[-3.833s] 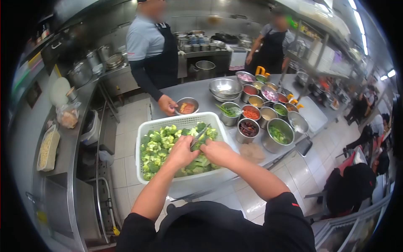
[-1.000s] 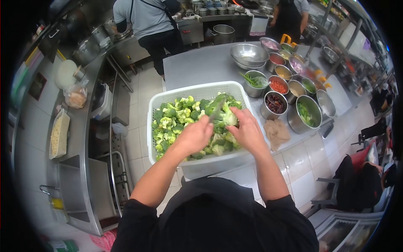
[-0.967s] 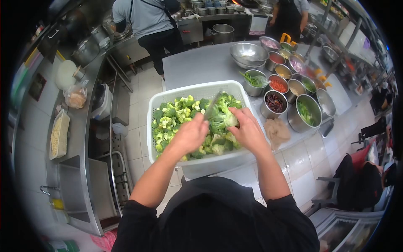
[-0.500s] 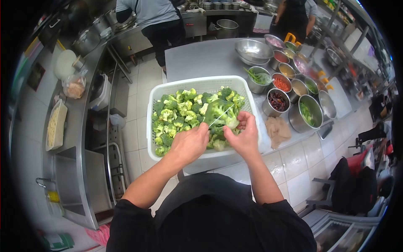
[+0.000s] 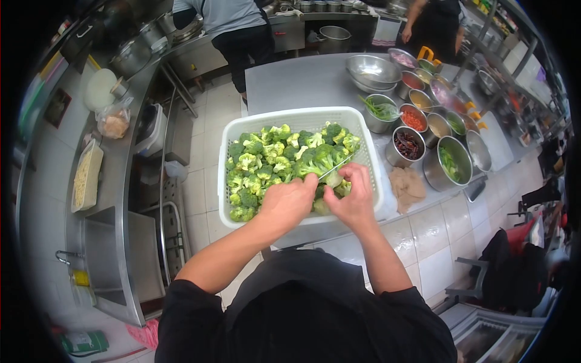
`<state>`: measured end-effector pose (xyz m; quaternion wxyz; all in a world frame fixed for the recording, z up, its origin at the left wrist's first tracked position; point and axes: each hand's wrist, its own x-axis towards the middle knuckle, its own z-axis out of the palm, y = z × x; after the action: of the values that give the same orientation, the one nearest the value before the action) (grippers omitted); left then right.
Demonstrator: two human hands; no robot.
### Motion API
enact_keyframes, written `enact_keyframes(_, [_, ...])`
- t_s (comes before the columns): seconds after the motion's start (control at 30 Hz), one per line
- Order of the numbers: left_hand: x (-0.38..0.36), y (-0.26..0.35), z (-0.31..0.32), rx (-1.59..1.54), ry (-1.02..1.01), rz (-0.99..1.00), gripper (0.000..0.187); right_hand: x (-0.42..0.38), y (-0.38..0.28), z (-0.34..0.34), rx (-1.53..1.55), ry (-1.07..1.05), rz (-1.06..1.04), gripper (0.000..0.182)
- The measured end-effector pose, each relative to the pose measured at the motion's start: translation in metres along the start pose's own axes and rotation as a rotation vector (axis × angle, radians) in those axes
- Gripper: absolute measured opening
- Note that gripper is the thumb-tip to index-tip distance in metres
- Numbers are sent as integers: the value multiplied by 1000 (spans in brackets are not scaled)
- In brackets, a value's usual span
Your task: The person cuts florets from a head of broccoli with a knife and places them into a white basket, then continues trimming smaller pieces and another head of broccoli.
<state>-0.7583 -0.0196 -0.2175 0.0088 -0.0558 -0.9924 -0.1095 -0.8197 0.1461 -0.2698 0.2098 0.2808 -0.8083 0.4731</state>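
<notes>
My left hand (image 5: 288, 203) is closed around a knife (image 5: 336, 167), whose handle is hidden in the fist. The thin blade points up and to the right, lying against a large broccoli head (image 5: 317, 161). My right hand (image 5: 353, 198) grips that broccoli by its pale stem, thumb and fingers curled round it. Both hands are over the near right part of a white plastic basket (image 5: 225, 140). Cut broccoli florets (image 5: 253, 172) fill the basket beneath.
Steel pots of chopped ingredients (image 5: 413, 118) crowd the right of the steel table (image 5: 290, 75), with stacked metal bowls (image 5: 374, 71) behind. A crumpled brown cloth (image 5: 407, 189) lies beside the basket. To the left is a sink counter (image 5: 136, 242). Two people (image 5: 233, 24) stand beyond the table.
The blade and broccoli have shifted slightly right. The broccoli's crown now sits lower, close over the florets, and the blade crosses nearer its stem. Both grips stay the same.
</notes>
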Motion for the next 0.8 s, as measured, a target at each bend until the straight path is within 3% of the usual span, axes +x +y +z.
enact_keyframes(0.13, [12,6,-7,-37,-47,-21,14,-2,-8,-1,-13,-49,-77,41])
enact_keyframes(0.23, [23,-10,-6,-308,-99,-72,22,1,-4,-2,30,-17,3,40])
enact_keyframes(0.33, [14,-27,-12,-455,73,-202,27,2,-5,-3,-3,-1,75,40])
enact_keyframes(0.47, [-4,-7,-11,-319,-64,-188,24,4,-3,-2,57,10,160,39])
enact_keyframes(0.57, [-5,0,14,-177,13,-61,19,6,-1,1,99,14,255,38])
enact_keyframes(0.8, [31,11,37,-61,-16,-150,15,4,9,9,13,42,257,38])
